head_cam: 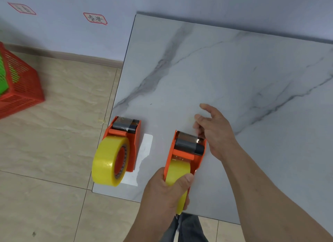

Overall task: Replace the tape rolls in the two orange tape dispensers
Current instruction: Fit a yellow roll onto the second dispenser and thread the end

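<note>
Two orange tape dispensers stand on a grey marble-pattern table. The left dispenser sits at the table's left edge with a yellow tape roll mounted on its side. My left hand grips the yellow roll and rear of the right dispenser, thumb across the roll. My right hand is at that dispenser's serrated front blade, its thumb and forefinger pinched at the blade's right end, the other fingers spread. Whether tape is between the fingertips is too small to tell.
A white card lies under the left dispenser. A red plastic basket with something green in it stands on the tiled floor at left. The wall behind carries two red-bordered labels. My trouser legs show below the table's near edge.
</note>
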